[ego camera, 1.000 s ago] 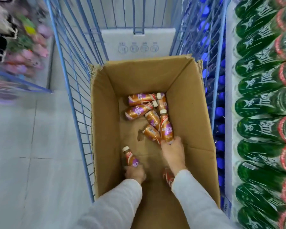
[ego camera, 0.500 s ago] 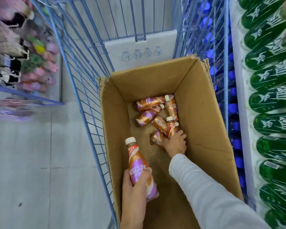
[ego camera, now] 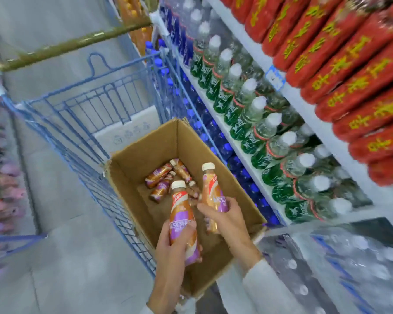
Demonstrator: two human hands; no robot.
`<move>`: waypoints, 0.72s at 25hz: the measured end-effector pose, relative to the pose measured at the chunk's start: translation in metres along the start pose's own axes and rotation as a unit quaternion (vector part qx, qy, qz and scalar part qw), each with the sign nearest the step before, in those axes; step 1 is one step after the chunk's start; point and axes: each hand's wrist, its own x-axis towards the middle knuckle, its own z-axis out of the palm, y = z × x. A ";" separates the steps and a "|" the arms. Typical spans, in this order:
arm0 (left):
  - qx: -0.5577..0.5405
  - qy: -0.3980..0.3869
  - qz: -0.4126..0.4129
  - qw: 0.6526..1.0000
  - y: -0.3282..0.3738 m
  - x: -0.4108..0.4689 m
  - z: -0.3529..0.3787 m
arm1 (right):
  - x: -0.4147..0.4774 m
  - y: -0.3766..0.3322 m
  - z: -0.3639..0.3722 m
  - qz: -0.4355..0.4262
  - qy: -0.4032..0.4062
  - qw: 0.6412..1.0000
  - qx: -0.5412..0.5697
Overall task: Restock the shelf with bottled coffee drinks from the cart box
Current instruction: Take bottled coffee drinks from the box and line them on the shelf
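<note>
Head view: the left hand (ego camera: 168, 252) wraps its fingers round one coffee bottle (ego camera: 180, 214), cap pointing to twelve o'clock, above the cardboard box (ego camera: 236, 177) in the blue cart (ego camera: 77, 114). At its two o'clock the right hand (ego camera: 229, 220) grips a second bottle (ego camera: 210, 191). Loose bottles (ego camera: 159, 175) lie on the box floor at eleven o'clock.

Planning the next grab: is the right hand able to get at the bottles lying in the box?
Probably not yet: the right hand is full, gripping a bottle. The path looks free: the box is open-topped and nothing covers the lying bottles.
</note>
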 end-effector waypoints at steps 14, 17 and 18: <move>0.217 -0.470 0.141 0.844 -0.040 -0.192 0.131 | -0.276 0.027 -0.230 -0.193 0.251 0.913 0.256; 0.229 -0.537 0.138 0.800 -0.085 -0.248 0.164 | -0.335 0.059 -0.280 -0.224 0.314 0.888 0.249; 0.233 -0.556 0.139 0.785 -0.099 -0.270 0.173 | -0.352 0.071 -0.296 -0.233 0.331 0.881 0.247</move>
